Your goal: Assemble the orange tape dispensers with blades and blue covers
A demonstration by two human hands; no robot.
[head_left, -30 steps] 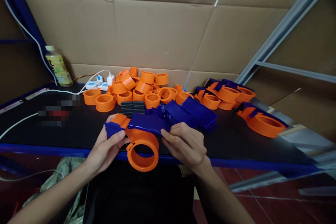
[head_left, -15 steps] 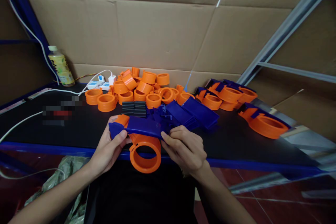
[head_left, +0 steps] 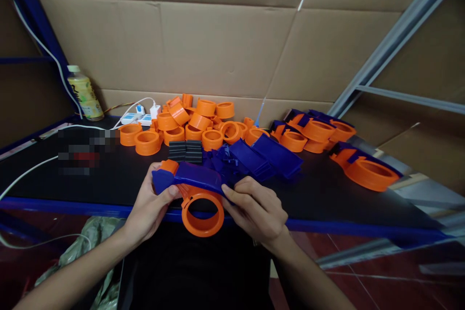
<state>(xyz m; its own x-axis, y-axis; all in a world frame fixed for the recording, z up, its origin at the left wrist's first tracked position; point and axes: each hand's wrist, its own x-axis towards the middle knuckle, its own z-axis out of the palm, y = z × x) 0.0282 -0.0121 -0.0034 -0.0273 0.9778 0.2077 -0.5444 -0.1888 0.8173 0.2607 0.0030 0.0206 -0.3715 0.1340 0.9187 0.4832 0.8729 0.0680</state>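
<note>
I hold an orange ring part (head_left: pixel 202 213) with a blue plastic cover (head_left: pixel 192 178) over its top, just above the table's near edge. My left hand (head_left: pixel 150 206) grips the left end, thumb pressed on the blue cover. My right hand (head_left: pixel 259 208) pinches the cover's right end with curled fingers. Behind the hands lies a stack of loose blue covers (head_left: pixel 265 156) and two black ribbed blocks (head_left: pixel 186 150).
A heap of orange rings (head_left: pixel 189 123) fills the back of the black table (head_left: pixel 109 179). Assembled orange-and-blue pieces (head_left: pixel 316 131) lie at the right, one nearer (head_left: pixel 365 169). A drink bottle (head_left: pixel 83 93), a power strip (head_left: pixel 136 117) and white cables sit at the left. Cardboard walls stand behind.
The held piece has tilted slightly and settled lower between my hands; the blue cover sits closer onto the orange ring. Both grips have stayed in place.
</note>
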